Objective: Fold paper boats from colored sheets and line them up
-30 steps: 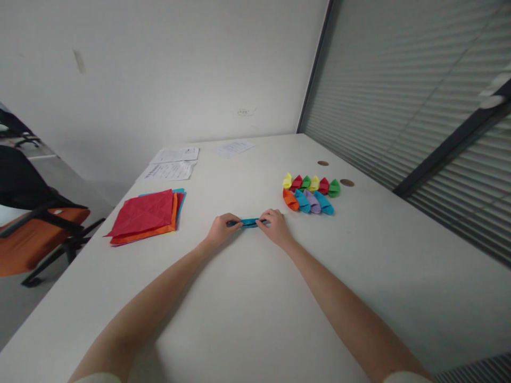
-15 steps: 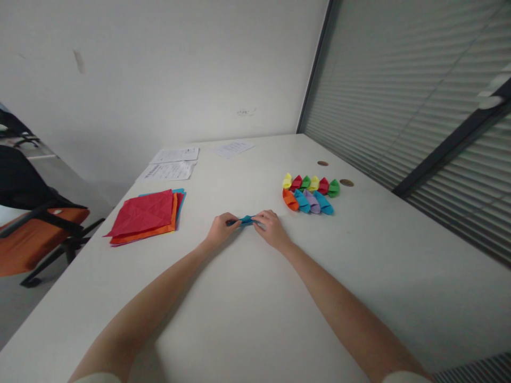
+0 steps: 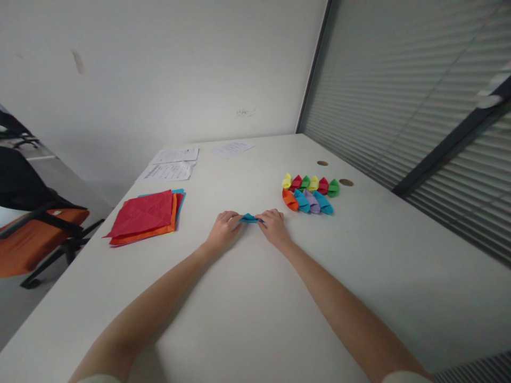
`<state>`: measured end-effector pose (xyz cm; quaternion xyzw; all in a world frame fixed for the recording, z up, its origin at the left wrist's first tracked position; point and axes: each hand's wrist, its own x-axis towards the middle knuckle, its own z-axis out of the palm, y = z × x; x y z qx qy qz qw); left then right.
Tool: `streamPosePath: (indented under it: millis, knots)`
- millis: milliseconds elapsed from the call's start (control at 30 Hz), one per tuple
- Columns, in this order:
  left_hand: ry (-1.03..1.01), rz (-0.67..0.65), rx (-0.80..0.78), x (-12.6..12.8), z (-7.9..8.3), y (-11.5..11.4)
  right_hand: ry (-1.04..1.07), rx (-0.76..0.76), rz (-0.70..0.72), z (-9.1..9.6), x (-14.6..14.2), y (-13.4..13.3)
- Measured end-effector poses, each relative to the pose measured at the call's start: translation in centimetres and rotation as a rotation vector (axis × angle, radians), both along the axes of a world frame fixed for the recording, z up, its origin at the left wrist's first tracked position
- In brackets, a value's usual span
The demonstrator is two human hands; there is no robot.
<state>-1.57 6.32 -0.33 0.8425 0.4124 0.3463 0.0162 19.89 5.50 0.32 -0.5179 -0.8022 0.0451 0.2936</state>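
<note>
Between my two hands, low over the white table (image 3: 239, 308), is a small blue folded napkin (image 3: 249, 218) with a raised point in its middle. My left hand (image 3: 224, 229) pinches its left end, and my right hand (image 3: 273, 226) grips the right end. Fingers cover both ends of the fold. To the right of my right hand stand folded napkins in two rows, among them an orange one (image 3: 290, 199), a lilac one (image 3: 311, 201) and a green one (image 3: 333, 188). A stack of flat napkins, a red one (image 3: 143, 211) on top, lies left of my left hand.
Printed papers (image 3: 170, 170) lie at the table's back left, and another sheet (image 3: 233, 149) is by the wall. Two round holes (image 3: 346, 182) are set near the right edge, beside window blinds (image 3: 419, 90). An orange-seated chair (image 3: 40, 229) stands at the left.
The blue napkin has been turned or flattened, so its middle point shows more plainly. My hands have shifted slightly, the right one a little to the right. The rows and the stack are unchanged.
</note>
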Motion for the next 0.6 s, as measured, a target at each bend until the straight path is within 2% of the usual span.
streamPosePath:
  millis: [300, 600]
  knots:
    - [0.098, 0.023, 0.005, 0.05, -0.15, -0.20, 0.028, 0.014, 0.031, -0.13, -0.05, 0.06]
    - [0.157, 0.140, -0.008, 0.23, 0.09, -0.58, 0.039, -0.021, 0.012, 0.12, -0.18, -0.02]
